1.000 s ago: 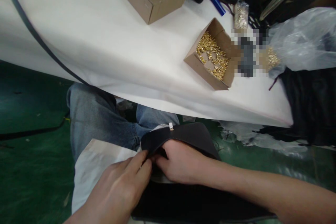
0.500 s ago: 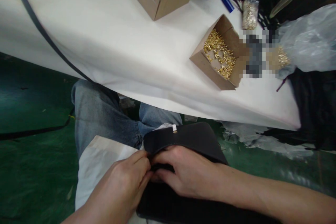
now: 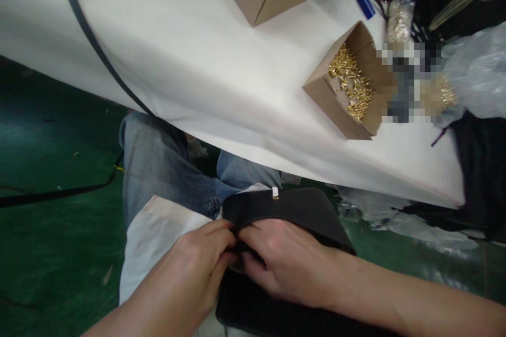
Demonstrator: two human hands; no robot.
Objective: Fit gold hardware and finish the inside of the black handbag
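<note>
A black bag (image 3: 253, 300) with a smooth flap (image 3: 292, 205) lies across my lap. A small white piece with a gold-coloured fitting (image 3: 275, 192) sits near the flap's far edge. My left hand (image 3: 197, 258) pinches at the left side of the bag, just under the flap, fingers pressed together. Beside it, my right hand (image 3: 280, 260) reaches beneath the flap, its fingers bent and meeting the left fingertips. Whatever small part lies between the fingertips is hidden by the hands and the dark material.
On the white-covered table (image 3: 166, 37) stand a cardboard box (image 3: 259, 2) and another box of gold-coloured pieces (image 3: 351, 89). A blue tube (image 3: 362, 1), a plastic bag of small pieces (image 3: 399, 21) and clear plastic (image 3: 478, 73) lie right. A dark strap (image 3: 95, 42) crosses the table's left side.
The whole view has shifted, so the table and boxes appear farther right. Both hands stay together at the bag's left side, with only slight finger movement.
</note>
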